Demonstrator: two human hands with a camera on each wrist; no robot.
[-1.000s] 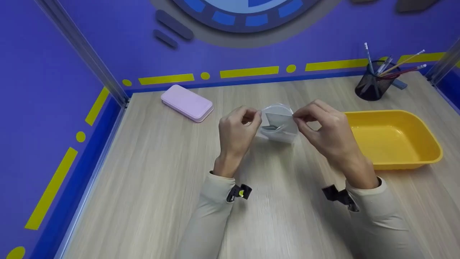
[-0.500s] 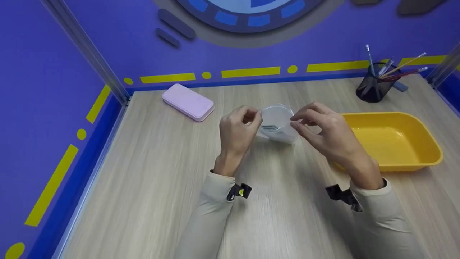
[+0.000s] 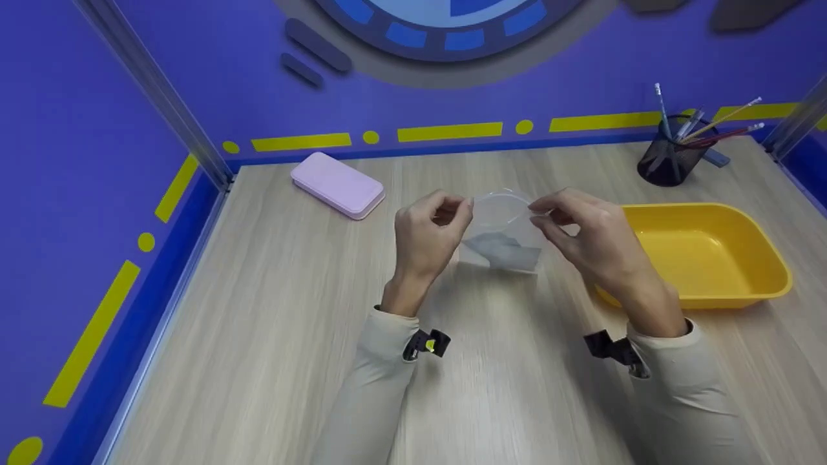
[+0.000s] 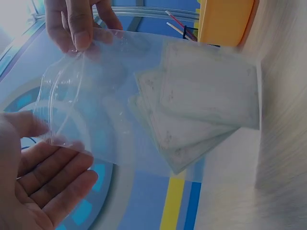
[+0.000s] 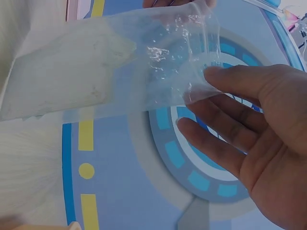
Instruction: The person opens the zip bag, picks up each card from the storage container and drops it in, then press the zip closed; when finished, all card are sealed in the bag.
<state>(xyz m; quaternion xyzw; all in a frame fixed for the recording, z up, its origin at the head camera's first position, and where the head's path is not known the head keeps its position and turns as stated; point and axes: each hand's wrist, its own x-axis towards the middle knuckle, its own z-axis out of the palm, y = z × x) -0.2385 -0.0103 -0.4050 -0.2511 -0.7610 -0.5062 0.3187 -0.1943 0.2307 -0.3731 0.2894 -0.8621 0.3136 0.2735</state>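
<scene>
A clear plastic zip bag [image 3: 501, 210] stretches between both hands, its lower end close over the table. Several thin, pale grey-green squares [image 4: 208, 88] lie fanned over each other at the bag's bottom, seen through the plastic. My left hand [image 3: 423, 236] pinches the bag's upper left corner between thumb and fingertips. On the opposite side, my right hand [image 3: 591, 236] pinches the upper right corner near the zip strip [image 5: 204, 40], thumb against forefinger. In the right wrist view, the other fingers of that hand are loosely bent beside the bag.
A yellow tray [image 3: 704, 300] stands beside the right forearm. Behind it is a black mesh cup [image 3: 669, 158] with pencils and pens, a small grey-blue block [image 3: 717, 157] next to it. A pink case [image 3: 337, 185] lies at the back left. Blue walls border the wooden table [image 3: 278, 310].
A second ago my right hand held a pale square at the bag's mouth; that square has gone down into the bag. The right hand now pinches the bag's corner, and the bag hangs flatter.
</scene>
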